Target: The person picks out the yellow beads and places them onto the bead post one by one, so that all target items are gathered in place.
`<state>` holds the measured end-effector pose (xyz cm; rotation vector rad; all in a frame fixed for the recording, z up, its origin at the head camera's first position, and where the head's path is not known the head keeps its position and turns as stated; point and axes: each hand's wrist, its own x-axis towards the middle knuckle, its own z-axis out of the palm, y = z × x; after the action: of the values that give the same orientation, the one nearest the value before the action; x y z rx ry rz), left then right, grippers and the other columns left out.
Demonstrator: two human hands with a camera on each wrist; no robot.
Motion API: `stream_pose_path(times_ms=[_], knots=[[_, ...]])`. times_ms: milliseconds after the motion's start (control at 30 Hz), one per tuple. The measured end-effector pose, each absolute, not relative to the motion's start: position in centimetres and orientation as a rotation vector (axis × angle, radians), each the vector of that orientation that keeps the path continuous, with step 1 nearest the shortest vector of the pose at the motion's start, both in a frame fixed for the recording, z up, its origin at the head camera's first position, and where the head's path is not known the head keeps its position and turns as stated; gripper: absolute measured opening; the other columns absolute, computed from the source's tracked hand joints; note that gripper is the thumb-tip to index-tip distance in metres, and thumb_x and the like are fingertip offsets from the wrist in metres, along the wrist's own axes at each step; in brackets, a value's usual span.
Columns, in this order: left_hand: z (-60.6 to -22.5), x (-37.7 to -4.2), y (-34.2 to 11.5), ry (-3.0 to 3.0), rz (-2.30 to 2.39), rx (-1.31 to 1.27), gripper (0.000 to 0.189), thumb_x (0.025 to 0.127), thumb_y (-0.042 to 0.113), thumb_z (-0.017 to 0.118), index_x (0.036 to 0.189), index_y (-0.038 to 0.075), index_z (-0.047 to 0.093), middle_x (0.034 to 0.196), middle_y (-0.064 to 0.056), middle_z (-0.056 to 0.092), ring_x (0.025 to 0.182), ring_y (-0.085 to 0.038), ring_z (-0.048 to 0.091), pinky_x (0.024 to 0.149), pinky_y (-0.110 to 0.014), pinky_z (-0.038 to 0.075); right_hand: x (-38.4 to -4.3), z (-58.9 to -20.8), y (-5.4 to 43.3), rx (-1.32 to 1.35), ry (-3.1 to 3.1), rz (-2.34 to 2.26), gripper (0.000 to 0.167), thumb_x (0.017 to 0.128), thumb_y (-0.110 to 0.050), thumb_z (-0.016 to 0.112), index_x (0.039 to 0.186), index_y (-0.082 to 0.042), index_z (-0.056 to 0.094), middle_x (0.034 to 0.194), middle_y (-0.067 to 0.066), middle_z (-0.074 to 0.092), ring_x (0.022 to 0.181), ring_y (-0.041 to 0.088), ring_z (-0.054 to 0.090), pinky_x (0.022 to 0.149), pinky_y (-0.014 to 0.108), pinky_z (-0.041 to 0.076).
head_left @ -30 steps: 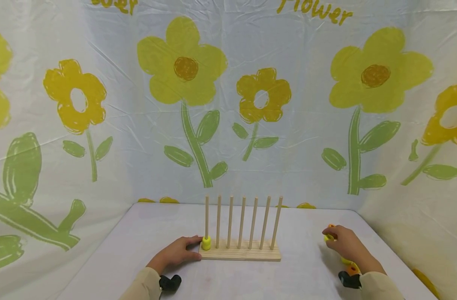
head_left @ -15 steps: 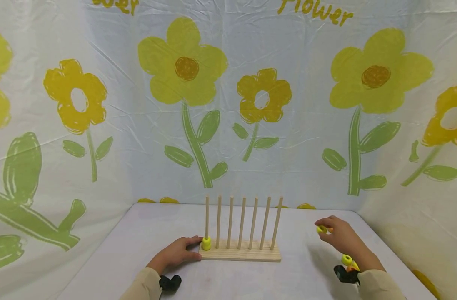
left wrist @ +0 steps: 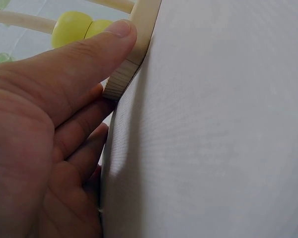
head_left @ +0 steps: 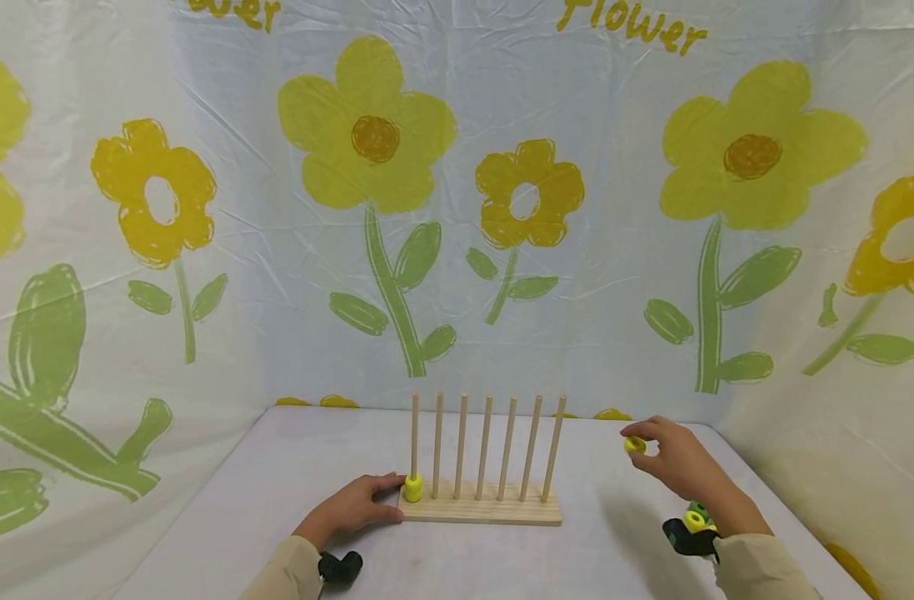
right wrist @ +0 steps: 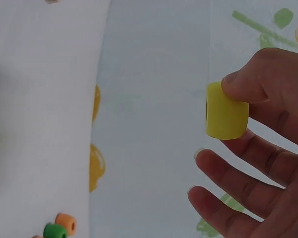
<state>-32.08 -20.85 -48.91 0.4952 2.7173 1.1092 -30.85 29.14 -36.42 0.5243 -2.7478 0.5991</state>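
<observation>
A yellow bead [head_left: 635, 446] is pinched in the right grip [head_left: 677, 458] above the bench [head_left: 494, 562], right of the head view's centre. At lower centre, the left end of the wooden rack [head_left: 479, 510] is pinched by the left grip [head_left: 352, 506], beside two beads [head_left: 413, 489] on a peg [head_left: 415, 433].

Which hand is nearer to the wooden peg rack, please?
Left. The left hand grips one end of the wooden peg rack; the right hand is apart from it, beyond the opposite end, pinching a yellow bead.

Set in a cloth-screened workspace, building type uncertain. Shown by flower-printed fabric [head_left: 457, 242] around three sides of a white desk [head_left: 314, 450].
</observation>
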Motion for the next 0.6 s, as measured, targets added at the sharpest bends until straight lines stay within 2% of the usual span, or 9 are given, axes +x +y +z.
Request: stream_pose_path(times_ms=[300,600], knots=[[-48.9,-32.1,-20.9,2.7,1.119,0.49,0.071,0.08,0.047,0.074,0.141,0.019,0.051,0.151,-0.017,0.042,0.14,-0.045,0.033,0.111,-0.066,0.026,-30.2,-34.2,27.8,0.522,-2.742,0.68,0.03,0.087,-0.017,0.07,0.115,-0.007,0.069,0.116,0.012,0.065,0.105,0.035,0.063,0.085,0.049,0.057],[-48.7,-31.9,-21.0,2.724,1.097,0.542,0.07,0.081,0.045,0.074,0.141,0.018,0.051,0.149,-0.016,0.045,0.14,-0.044,0.035,0.111,-0.065,0.028,-29.7,-31.7,26.9,0.61,-2.707,0.723,0.031,0.09,-0.025,0.069,0.119,-0.014,0.067,0.122,0.01,0.067,0.108,0.035,0.063,0.086,0.049,0.056]])
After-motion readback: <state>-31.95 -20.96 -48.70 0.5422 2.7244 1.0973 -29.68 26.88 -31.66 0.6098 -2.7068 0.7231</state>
